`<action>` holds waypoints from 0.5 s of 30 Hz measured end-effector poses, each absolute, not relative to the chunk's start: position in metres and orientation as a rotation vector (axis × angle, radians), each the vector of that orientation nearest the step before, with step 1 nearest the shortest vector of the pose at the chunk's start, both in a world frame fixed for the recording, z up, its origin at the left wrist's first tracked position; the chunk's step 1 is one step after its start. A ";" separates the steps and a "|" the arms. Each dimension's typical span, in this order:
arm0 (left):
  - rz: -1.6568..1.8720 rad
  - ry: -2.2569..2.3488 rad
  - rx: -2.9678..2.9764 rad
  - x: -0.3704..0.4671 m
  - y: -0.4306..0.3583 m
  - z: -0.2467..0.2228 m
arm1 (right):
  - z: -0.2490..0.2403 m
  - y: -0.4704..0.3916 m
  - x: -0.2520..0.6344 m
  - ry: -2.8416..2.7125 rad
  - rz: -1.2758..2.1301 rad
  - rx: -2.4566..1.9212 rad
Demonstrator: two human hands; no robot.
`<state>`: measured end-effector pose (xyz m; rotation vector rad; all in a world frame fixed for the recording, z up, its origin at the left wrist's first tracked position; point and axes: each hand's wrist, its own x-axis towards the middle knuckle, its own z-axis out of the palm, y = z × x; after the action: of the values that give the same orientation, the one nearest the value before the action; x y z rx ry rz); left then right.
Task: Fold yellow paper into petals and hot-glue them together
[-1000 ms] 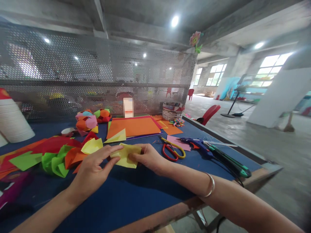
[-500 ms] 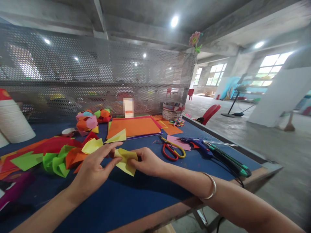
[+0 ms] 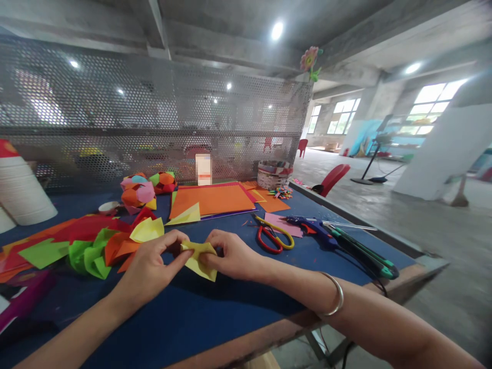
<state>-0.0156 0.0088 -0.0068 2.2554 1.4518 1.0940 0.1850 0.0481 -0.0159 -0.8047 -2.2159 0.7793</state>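
A small piece of yellow paper (image 3: 202, 264), partly folded, is held above the blue tabletop between both hands. My left hand (image 3: 161, 259) pinches its left edge between thumb and fingers. On the opposite side, my right hand (image 3: 232, 256) grips the paper with thumb and bent index finger; a silver bangle circles that forearm. Folded yellow paper (image 3: 147, 230) lies just beyond my left hand, beside orange folded pieces (image 3: 119, 248) and bright green ones (image 3: 90, 259). A flat yellow triangle (image 3: 186, 214) rests behind the hands.
Red-and-yellow scissors (image 3: 274, 236), a blue glue gun (image 3: 313, 228) and a green-and-black tool (image 3: 365, 253) lie to the right. Behind are stacked orange sheets (image 3: 213, 199), a woven basket (image 3: 274, 177) and paper balls (image 3: 138, 192). White cups (image 3: 25, 189) stand stacked at left.
My left fingers, raised and apart before, have bent down onto the yellow paper. Its upper part now looks more gathered between the hands.
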 end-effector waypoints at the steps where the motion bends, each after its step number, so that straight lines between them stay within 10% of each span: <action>1: 1.090 1.450 2.249 -0.016 0.008 -0.007 | -0.016 0.048 0.185 -2.203 0.765 -0.794; 15: 0.938 1.405 2.175 -0.012 0.007 -0.004 | -0.018 0.048 0.181 -1.924 0.986 -0.766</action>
<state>-0.0123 0.0066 -0.0042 2.1752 1.4054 0.9375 0.1806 0.0480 -0.0183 -0.7657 -1.9236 0.9859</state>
